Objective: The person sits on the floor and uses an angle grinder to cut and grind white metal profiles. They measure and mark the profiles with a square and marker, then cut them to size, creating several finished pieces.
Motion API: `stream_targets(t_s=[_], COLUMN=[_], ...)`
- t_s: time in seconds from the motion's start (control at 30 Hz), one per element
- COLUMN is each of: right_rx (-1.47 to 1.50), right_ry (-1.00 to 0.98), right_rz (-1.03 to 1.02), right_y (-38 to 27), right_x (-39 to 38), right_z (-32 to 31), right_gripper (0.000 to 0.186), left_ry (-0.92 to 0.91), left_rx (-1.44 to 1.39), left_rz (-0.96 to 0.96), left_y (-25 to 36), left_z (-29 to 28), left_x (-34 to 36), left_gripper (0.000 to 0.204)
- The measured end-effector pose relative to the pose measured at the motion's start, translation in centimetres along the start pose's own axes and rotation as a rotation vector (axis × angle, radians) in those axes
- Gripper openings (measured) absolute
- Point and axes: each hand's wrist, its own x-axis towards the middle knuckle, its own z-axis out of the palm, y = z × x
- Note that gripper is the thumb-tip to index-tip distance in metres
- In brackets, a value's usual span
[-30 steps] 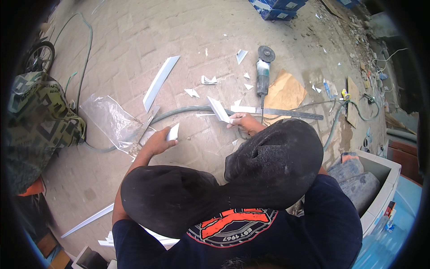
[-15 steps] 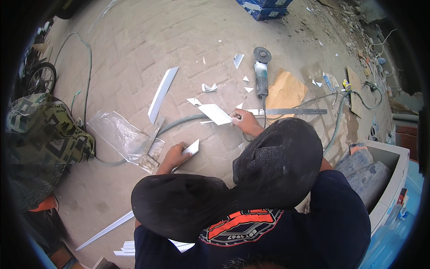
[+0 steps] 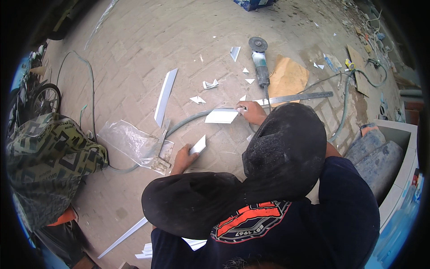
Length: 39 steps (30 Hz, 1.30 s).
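My left hand point(image 3: 182, 159) is closed on a short white trim piece point(image 3: 198, 145) with an angled end, held just above the paving in front of my left knee. Farther ahead and to the right, my right hand point(image 3: 253, 112) pinches a second white trim offcut point(image 3: 222, 117), slant-cut at both ends, by its right end. The two pieces are apart. Beyond my right hand, an angle grinder point(image 3: 260, 65) lies with its disc pointing away from me. A metal straightedge point(image 3: 300, 96) rests on the ground close to that hand.
A long white strip point(image 3: 165, 97), small white offcuts point(image 3: 197, 99) and brown cardboard point(image 3: 288, 78) lie ahead. A grey hose point(image 3: 188, 120) runs behind the held pieces. Clear plastic wrap point(image 3: 125, 139) and a carpenter's square point(image 3: 160, 150) are at left; a covered motorbike point(image 3: 53, 152) stands farther left.
The offcut in my right hand has turned from a downward slant to nearly level. The piece in my left hand has tipped more upright. The whole view has shifted slightly.
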Motion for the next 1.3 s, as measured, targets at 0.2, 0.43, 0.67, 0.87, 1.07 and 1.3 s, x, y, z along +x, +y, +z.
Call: stream_targets(t_s=[0.2, 0.43, 0.67, 0.87, 1.07, 1.3], right_rx=[-0.002, 0.051, 0.279, 0.339, 0.329, 0.364], right_ry=[0.013, -0.083, -0.305, -0.365, -0.304, -0.312], right_rz=[0.001, 0.064, 0.24, 0.135, 0.088, -0.161], right_y=[1.5, 0.8, 2.3, 2.8, -1.9, -4.7], right_x=[0.0, 0.3, 1.2, 1.2, 1.9, 3.4], right_z=[0.6, 0.7, 1.1, 0.4, -0.5, -1.2], right_gripper=[0.021, 0.02, 0.023, 0.025, 0.027, 0.026], left_ry=[-0.007, 0.086, 0.061, -0.003, -0.075, -0.212], left_rx=[0.064, 0.055, 0.056, 0.144, 0.074, 0.317], left_rz=[0.008, 0.056, 0.047, 0.094, 0.247, 0.567], left_y=[0.4, 0.3, 1.1, 2.5, 11.5, 17.7], left_z=[0.5, 1.2, 0.7, -2.3, -12.7, -12.5], left_x=[-0.2, -0.3, 0.1, 1.4, 3.1, 6.3], left_gripper=[0.056, 0.057, 0.053, 0.057, 0.072, 0.079])
